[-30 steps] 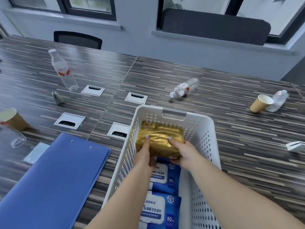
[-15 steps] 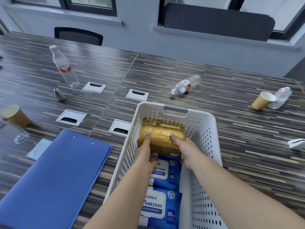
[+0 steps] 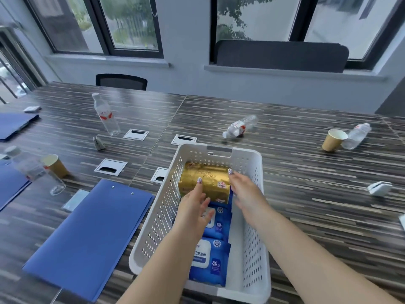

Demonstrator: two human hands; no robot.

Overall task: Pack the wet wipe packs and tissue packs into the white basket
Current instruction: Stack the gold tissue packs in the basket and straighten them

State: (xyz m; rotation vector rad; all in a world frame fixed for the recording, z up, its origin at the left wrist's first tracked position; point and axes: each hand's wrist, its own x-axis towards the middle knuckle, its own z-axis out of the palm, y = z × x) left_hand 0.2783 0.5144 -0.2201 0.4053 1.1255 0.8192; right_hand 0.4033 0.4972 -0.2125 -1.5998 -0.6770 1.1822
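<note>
White perforated plastic basket [image 3: 255,194] sits lower centre of frame on the striped wood-grain table [image 3: 306,183], two blue wet wipe packs [image 3: 215,255] flat along its near floor, gold foil tissue pack [image 3: 205,182] at the far end. Left hand [image 3: 192,210] and right hand [image 3: 246,191] flank the gold pack, fingers loosely spread and touching its top, not clamped. Risk: pack looks propped on a wipe pack's edge, so could tip when released.

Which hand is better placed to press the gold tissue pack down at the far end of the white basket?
Probably the left hand: its fingers lie on top of the gold tissue pack in the white perforated plastic basket. The right hand only touches the pack's right side.
</note>
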